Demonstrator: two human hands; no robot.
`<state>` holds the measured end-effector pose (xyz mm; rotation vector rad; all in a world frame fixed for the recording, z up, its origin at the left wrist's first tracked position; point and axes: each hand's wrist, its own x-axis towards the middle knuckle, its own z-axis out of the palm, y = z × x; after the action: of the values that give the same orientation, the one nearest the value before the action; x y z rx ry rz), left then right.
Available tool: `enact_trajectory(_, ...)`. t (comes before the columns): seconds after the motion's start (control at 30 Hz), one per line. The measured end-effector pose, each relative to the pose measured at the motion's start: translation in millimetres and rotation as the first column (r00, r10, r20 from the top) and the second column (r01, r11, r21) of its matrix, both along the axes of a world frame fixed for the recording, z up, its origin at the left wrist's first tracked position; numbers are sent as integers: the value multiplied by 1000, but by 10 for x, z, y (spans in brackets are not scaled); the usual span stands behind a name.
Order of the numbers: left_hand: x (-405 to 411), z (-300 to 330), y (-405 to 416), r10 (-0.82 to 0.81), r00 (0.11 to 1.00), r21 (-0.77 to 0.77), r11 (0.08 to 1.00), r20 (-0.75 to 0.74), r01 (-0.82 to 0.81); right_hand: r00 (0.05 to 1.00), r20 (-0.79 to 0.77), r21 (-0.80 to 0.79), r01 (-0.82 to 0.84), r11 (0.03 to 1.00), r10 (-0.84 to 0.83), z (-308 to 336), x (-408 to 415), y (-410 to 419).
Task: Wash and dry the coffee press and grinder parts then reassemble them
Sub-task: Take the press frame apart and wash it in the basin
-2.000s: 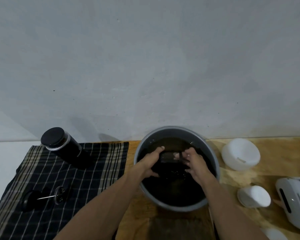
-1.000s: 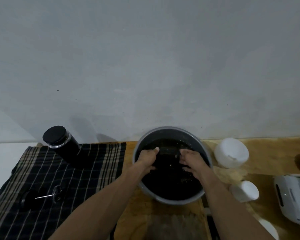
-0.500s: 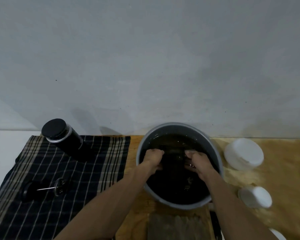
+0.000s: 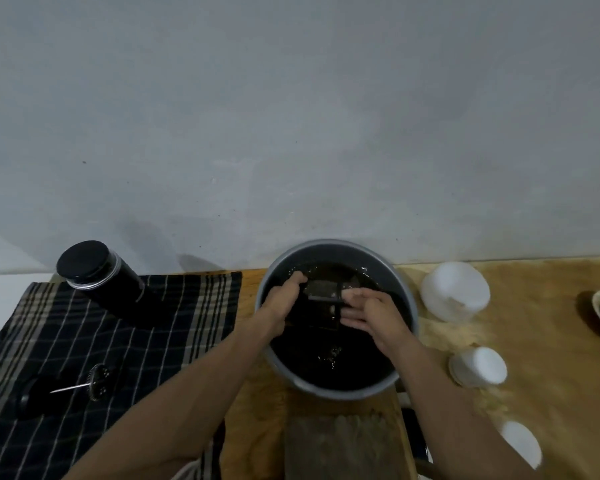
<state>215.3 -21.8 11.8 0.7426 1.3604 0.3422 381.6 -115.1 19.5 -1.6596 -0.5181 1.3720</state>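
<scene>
Pale grey plaster fills the upper half of the view, matte and faintly mottled, above a raw wooden tabletop (image 4: 551, 341) with a rough, grainy face. At the centre stands a round grey metal basin (image 4: 406, 296) holding dark water. Both hands are in it: the left hand (image 4: 282, 304) curls its fingers round the near-left end of a dark, boxy coffee part (image 4: 323, 292) lifted partly clear of the water, while the right hand (image 4: 369, 311) meets the part's right end with fingers held fairly straight — whether they truly clasp it I cannot tell. At 9 o'clock from the basin lies a dark plaid cloth (image 4: 84, 341), woven with pale stripes. On its far edge a black cylindrical canister (image 4: 99, 275) stands tilted in the wide lens, its flat lid smooth and round. Toward 8 o'clock on the cloth lies the plunger (image 4: 90, 382) — thin steel rod, mesh disc. At 3 o'clock sits a white rounded tub (image 4: 456, 291), and at 4 o'clock a smaller white cup (image 4: 480, 366).
</scene>
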Motion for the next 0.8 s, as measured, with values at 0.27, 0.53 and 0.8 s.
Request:
enact_trajectory(0.27,-70,444,-18,-57,994,320,944,-95,85,996,-84,-123,25,992,-35,-16,-89,-105)
enact_trajectory(0.53,70,1122,-62,-109,805,586,630,-583,510,1000,7,-25,-4,1000,4,293,-97,-190)
enact_trajectory(0.8,158,2085,-151,35,863,787,429,-504,443,928,355,208,-197,958,114,1041,-93,-217)
